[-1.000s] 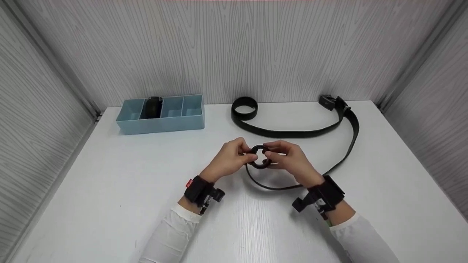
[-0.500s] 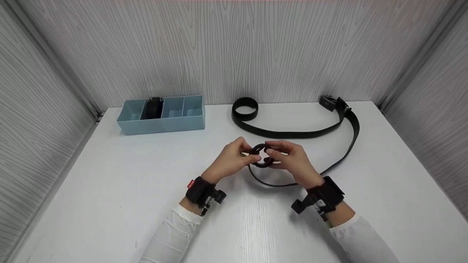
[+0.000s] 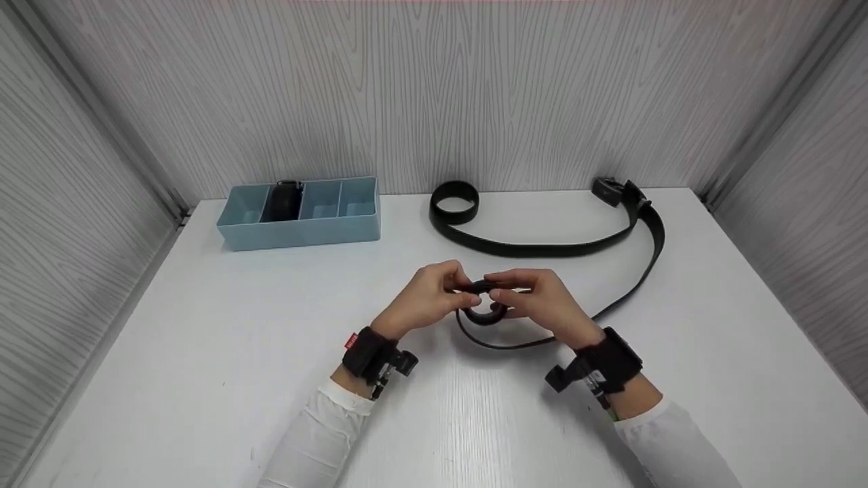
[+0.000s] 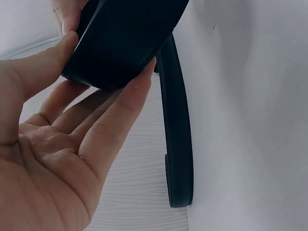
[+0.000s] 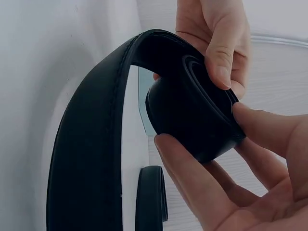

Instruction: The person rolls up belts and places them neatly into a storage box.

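Note:
A long black belt (image 3: 542, 248) lies across the white table (image 3: 203, 352), its far end curled into a loop (image 3: 454, 201) and its buckle (image 3: 607, 190) at the back right. Both hands hold the near end, rolled into a small tight coil (image 3: 483, 305), just above the table's middle. My left hand (image 3: 434, 298) pinches the coil (image 4: 120, 43) between thumb and fingers. My right hand (image 3: 536, 298) grips the coil (image 5: 192, 120) from the other side. The loose strap (image 5: 91, 144) runs from the coil away to the right.
A light blue divided tray (image 3: 298, 227) stands at the back left, with a rolled black belt (image 3: 283, 201) in one compartment. Grey wood-grain walls (image 3: 434, 95) enclose the table on three sides.
The hands have turned the coil slightly and lowered it toward the table; the loose loop of strap beneath it has drawn in tighter.

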Demonstrator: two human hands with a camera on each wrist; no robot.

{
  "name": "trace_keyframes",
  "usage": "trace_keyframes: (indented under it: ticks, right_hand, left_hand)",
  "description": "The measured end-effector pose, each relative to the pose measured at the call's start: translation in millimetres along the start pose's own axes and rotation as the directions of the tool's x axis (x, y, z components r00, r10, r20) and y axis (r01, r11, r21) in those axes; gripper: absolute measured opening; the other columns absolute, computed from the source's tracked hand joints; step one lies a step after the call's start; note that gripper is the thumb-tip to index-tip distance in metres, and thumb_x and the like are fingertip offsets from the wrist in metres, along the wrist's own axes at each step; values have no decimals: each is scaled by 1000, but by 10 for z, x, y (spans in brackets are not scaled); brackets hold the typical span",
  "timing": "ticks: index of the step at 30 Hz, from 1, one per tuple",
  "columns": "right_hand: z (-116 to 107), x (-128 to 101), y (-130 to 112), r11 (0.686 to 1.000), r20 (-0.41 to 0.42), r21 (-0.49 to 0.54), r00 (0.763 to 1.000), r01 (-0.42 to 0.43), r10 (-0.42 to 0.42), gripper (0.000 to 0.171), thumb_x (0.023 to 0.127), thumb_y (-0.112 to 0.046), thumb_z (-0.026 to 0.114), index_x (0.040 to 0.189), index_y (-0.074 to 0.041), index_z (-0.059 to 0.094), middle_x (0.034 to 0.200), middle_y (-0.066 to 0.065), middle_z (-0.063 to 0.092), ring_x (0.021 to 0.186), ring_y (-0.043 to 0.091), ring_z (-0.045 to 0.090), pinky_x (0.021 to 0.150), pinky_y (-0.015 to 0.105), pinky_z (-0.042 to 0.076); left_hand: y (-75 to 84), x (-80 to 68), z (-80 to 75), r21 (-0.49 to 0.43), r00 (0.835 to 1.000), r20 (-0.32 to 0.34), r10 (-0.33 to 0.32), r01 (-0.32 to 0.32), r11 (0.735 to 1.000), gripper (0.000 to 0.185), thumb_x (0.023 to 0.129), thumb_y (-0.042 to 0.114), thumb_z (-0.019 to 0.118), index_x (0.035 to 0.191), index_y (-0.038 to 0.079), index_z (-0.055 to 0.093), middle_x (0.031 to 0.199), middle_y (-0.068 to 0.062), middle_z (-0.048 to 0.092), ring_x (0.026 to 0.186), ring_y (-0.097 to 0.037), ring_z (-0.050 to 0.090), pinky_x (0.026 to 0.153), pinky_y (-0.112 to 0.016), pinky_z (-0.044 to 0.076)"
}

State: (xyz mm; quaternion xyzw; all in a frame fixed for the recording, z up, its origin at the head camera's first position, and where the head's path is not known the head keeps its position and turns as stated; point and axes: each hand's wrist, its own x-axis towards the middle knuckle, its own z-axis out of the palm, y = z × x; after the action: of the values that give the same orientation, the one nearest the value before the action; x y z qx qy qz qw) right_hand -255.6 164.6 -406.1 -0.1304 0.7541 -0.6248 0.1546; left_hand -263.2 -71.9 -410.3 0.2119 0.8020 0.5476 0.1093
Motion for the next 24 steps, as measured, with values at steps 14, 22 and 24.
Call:
trace_keyframes:
  ticks: [14, 22, 24]
  right_hand:
    - [46, 19, 20, 980, -131, 201, 991, 0, 27, 44, 100, -8, 71, 140, 5, 60, 120, 14, 71, 97, 23, 73, 88, 43, 62]
    - [-20, 13, -10, 999, -17, 15, 999, -30, 30, 42, 97, -16, 76, 135, 0, 67, 129, 14, 70, 103, 27, 73, 84, 37, 63]
    - [-28, 11, -15, 999, 0, -23, 999, -36, 36, 41, 97, -17, 76, 134, -1, 68, 129, 13, 71, 103, 28, 73, 82, 36, 63]
  left_hand:
    - [18, 14, 8, -89, 996, -85, -22, 14, 996, 21, 96, 14, 77, 99, 3, 59, 103, -12, 76, 90, -17, 74, 81, -30, 62]
    - [16, -4, -23, -23, 1000, -11, 1, -1, 1000, 18, 95, 11, 78, 96, 4, 62, 93, -6, 76, 85, -11, 69, 74, -25, 54]
    - [20, -5, -25, -1, 1000, 7, 1, -1, 1000, 18, 95, 13, 78, 97, 5, 63, 92, -5, 77, 81, -10, 67, 70, -24, 50]
